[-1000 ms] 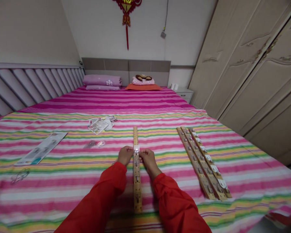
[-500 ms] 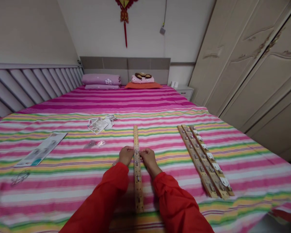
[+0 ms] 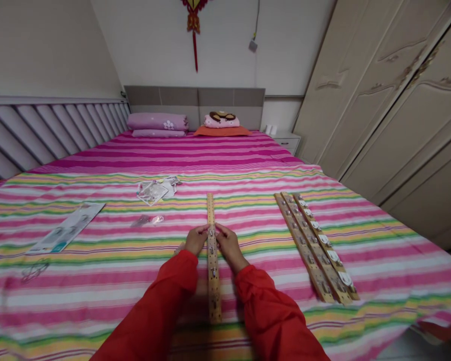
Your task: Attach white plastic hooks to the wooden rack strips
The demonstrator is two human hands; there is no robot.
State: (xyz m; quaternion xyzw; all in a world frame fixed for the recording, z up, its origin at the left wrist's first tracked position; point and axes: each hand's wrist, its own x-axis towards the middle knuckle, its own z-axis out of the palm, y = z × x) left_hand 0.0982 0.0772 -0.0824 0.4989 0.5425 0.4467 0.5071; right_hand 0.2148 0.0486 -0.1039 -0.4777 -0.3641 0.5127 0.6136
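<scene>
A narrow wooden strip (image 3: 214,288) with rows of small holes lies lengthwise on the striped sheet before me. Several small shiny metal clips (image 3: 213,273) sit along its nearer part. From the left, my left hand (image 3: 196,239) reaches the strip with thumb and forefinger pinched at its edge. My right hand (image 3: 228,246) mirrors it on the other side, fingertips closed. Between the fingertips is a small metal clip (image 3: 211,233), partly covered; its exact shape is too small to make out. The strip's far end, beyond my hands, shows only holes.
Right of me lie three similar strips (image 3: 304,245) with metal pieces, one also bearing white discs. To the left are a flat clear package (image 3: 68,228), a thin wire-like loop (image 3: 35,269), small plastic bags (image 3: 147,220) and a heap of packets (image 3: 158,190).
My right fingers have shifted slightly up along the strip, with the forefinger now stretched nearer the clip. My left hand stays almost in place. The view has tilted a little.
</scene>
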